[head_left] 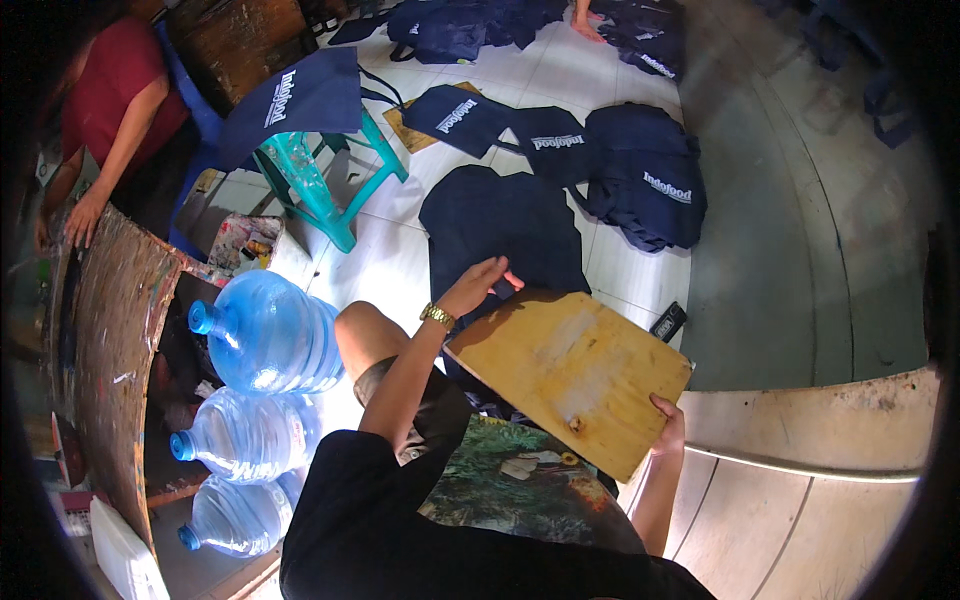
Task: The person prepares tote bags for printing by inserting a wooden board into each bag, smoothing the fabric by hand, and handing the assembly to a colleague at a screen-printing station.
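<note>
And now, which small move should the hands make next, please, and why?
Perhaps steady the wooden board with the left hand: the right hand clearly grips its right edge, while the left is near the opposite end, by the dark blue bag. Whether it touches the board, I cannot tell.

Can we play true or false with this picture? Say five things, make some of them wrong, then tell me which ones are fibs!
1. The person's right hand grips a wooden board. True.

2. The gold-coloured watch is on the right wrist. False: it is on the left wrist.

3. Three blue caps show on the big plastic water jugs. True.

4. The plastic stool is red. False: it is green.

5. A navy tote bag with white printing is draped over the stool. True.
</note>
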